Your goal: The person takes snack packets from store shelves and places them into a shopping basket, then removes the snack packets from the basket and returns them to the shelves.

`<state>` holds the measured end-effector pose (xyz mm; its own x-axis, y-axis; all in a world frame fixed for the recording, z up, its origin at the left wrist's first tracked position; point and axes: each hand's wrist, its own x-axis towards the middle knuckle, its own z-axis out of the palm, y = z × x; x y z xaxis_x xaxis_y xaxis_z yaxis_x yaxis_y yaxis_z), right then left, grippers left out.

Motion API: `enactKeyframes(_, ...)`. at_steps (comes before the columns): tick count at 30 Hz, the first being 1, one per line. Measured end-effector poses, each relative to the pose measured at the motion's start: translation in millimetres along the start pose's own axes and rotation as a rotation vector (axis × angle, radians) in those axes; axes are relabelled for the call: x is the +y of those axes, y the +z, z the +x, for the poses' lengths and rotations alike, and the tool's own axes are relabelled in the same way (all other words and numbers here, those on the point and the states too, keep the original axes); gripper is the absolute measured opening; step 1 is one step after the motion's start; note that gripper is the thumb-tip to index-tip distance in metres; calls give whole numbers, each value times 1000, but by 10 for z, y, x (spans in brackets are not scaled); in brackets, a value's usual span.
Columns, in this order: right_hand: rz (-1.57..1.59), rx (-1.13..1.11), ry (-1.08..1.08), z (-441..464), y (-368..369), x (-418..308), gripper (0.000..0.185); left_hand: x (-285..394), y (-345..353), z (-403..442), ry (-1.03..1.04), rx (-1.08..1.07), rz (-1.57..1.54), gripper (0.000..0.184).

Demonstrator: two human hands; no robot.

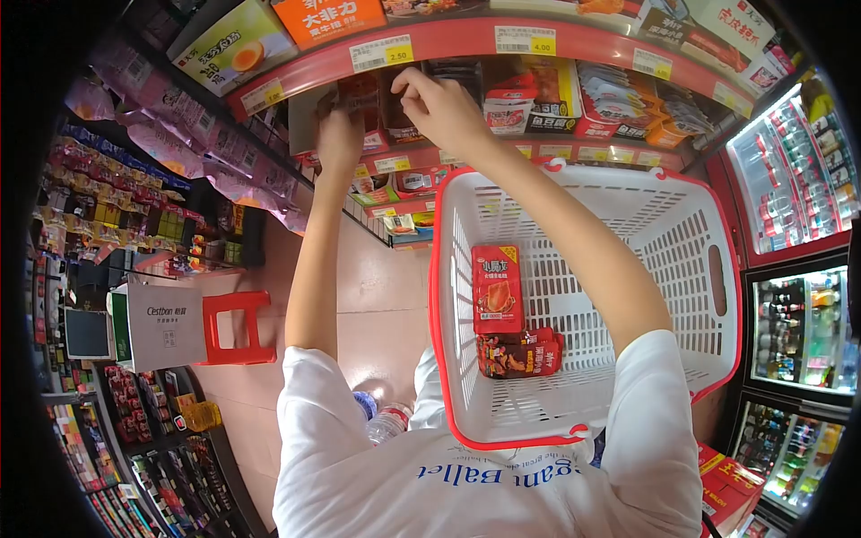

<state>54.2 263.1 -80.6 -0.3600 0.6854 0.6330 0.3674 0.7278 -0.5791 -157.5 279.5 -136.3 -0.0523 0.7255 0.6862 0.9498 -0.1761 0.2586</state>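
Observation:
My left hand [339,136] reaches into the shelf at the upper left, beside a dark display box of snack packets [360,94]. Its fingers are smeared and partly hidden in shadow, so any hold cannot be made out. My right hand [441,109] is just right of it, in front of the same shelf row, fingers loosely bent and apart, with nothing visible in them. Below my right forearm is a white shopping basket [587,421] with a red rim. Inside lie a red snack box [498,289] and dark red snack packets [518,355].
A red shelf edge [457,47] with price tags curves above my hands. Boxes of packets [552,99] stand to the right. A red stool [240,327] and a white carton [166,327] are at left. Lit drink fridges [798,179] line the right side.

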Motion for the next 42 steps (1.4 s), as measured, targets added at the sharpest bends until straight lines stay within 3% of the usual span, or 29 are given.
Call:
enactKeyframes(1,-3,1,7,-1,-11,4,17,51,-15,-43,-114,-47,-119,28)
enactKeyframes(5,103,131,-96,23,-162,-138,9,468,-386,-167,-98,-137,-258,24)
enactKeyframes(7,95,53,-258,-2,-267,-236,10,592,-508,-265,-321,-234,-960,20)
enactKeyframes(9,17,1,-300,-100,-398,-312,11,952,-910,-362,-353,-237,-1018,19)
enactKeyframes(12,-59,111,-626,-367,-662,-460,15,1155,-1152,-572,-370,-245,-1028,18)
enactKeyframes(16,-148,153,-648,-970,-1026,-502,15,1471,-1429,-863,-371,-201,-1179,17)
enactKeyframes(18,-79,-8,-394,-1329,-1113,-445,19,1719,-1621,-944,-373,-242,-1167,14)
enactKeyframes(19,-80,-9,-388,-1511,-1102,-412,19,1854,-1705,-976,-386,-289,-1165,13)
enactKeyframes(21,-20,-201,32,-1856,-1022,-294,26,2000,-1752,-1016,-109,-440,-1046,13)
enactKeyframes(22,-18,-204,35,-2000,-981,-208,26,2108,-1795,-996,28,-527,-976,15)
enactKeyframes(24,107,-393,460,-2280,-885,-60,34,2250,-1777,-1021,108,-630,-878,18)
enactKeyframes(28,302,-341,587,-2600,-740,38,40,2401,-1677,-1091,235,-840,-532,28)
enactKeyframes(30,667,-210,1062,-2614,-696,-65,47,2390,-1616,-1138,224,-904,-480,30)
enactKeyframes(32,754,-253,1149,-2674,-659,40,50,2384,-1581,-1140,219,-963,-429,32)
enactKeyframes(34,846,-298,1230,-2732,-573,139,52,2356,-1571,-1111,203,-847,-627,29)
enactKeyframes(39,697,-216,962,-2921,-292,299,57,2348,-1589,-1049,30,-797,-764,25)
enactKeyframes(42,637,-249,964,-2848,-335,190,56,2322,-1563,-1063,-5,-797,-772,23)
